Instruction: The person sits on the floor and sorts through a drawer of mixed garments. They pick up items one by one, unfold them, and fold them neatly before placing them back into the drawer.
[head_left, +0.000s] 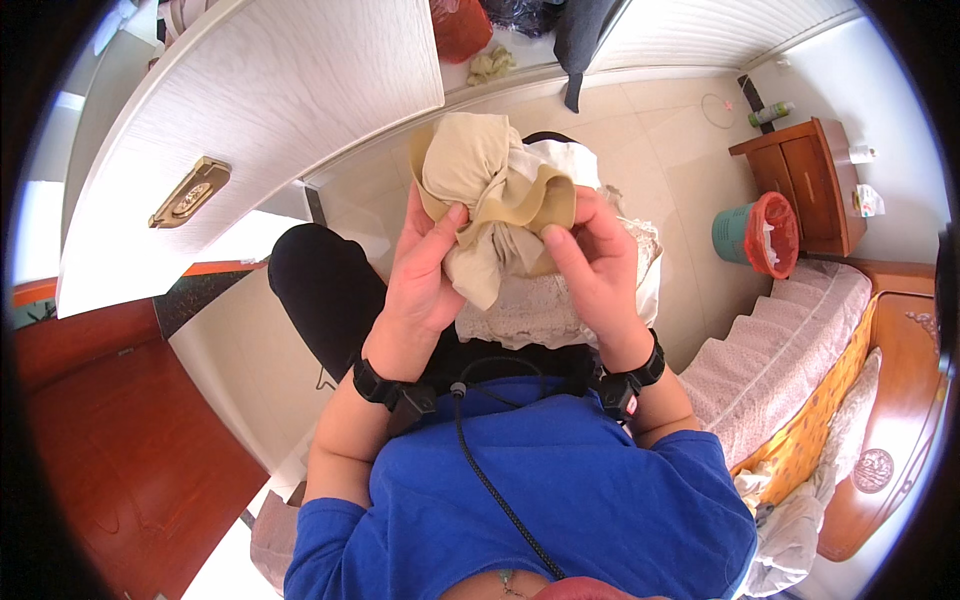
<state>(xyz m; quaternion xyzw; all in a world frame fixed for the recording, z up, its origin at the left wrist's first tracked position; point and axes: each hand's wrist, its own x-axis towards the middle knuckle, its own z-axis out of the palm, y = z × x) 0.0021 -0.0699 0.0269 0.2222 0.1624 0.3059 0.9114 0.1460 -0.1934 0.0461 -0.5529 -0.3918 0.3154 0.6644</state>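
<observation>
Above my lap I hold a bunched beige cloth garment (469, 154) with a wide tan elastic-looking band (551, 199). My left hand (424, 270) grips its left side, thumb pressed on the gathered middle. On the right, my right hand (600, 259) pinches the loose wavy end of the band between thumb and fingers. A rounded pouch of fabric bulges at the top and a smaller flap hangs below. Beneath the garment, cream lace-trimmed fabric (525, 307) lies over my lap, partly hidden by my hands.
A white cabinet door (300, 82) with a brass handle (191, 193) stands open at left. Ahead, the cabinet holds a red bag (459, 30) and crumpled cloth (491, 66). At right are a lined waste bin (750, 234), a wooden nightstand (814, 184) and a bed (780, 345).
</observation>
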